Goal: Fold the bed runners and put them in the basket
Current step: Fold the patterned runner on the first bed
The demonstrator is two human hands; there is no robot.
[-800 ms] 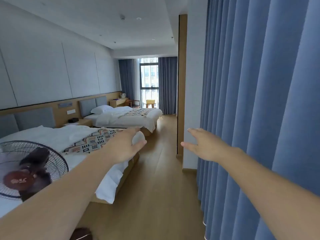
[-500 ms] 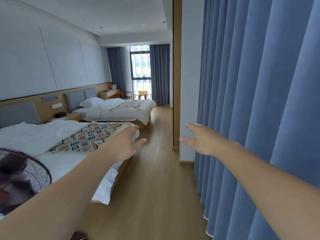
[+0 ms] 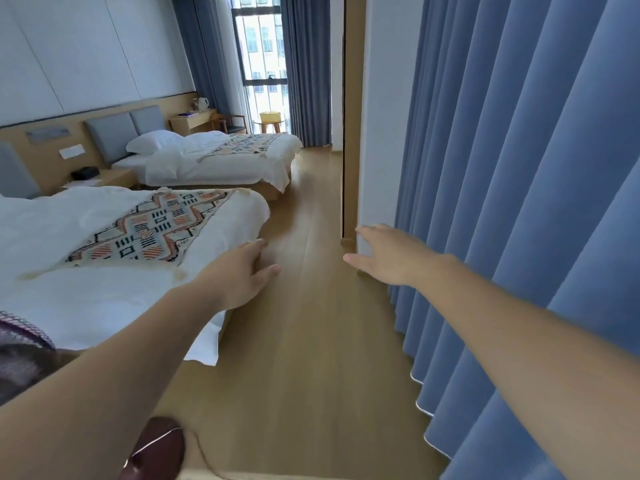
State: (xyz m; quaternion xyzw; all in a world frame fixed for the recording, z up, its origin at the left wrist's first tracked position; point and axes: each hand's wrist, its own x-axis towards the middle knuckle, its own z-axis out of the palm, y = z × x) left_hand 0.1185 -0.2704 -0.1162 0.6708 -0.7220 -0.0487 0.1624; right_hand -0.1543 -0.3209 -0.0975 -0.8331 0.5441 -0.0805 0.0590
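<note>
Huge blue pleated curtain (image 3: pixel 519 168) fills the right, then there's the near white bed (image 3: pixel 86 299) with a geometric orange-and-black woven bed runner (image 3: pixel 149 233) lying flat across it, and a far white bed (image 3: pixel 214 168) with a second patterned runner (image 3: pixel 242 145), so nothing's folded yet and I'd call this the approach step. The left hand (image 3: pixel 239 275) is by the near bed's foot corner and the right hand (image 3: pixel 391 258) is out over the wooden floor (image 3: pixel 294 341), both spread wide with no grip on anything. Next move probably needs both hands pinching the near runner's corners; the small yellow basket (image 3: pixel 270 116) sits way off by the window.
</note>
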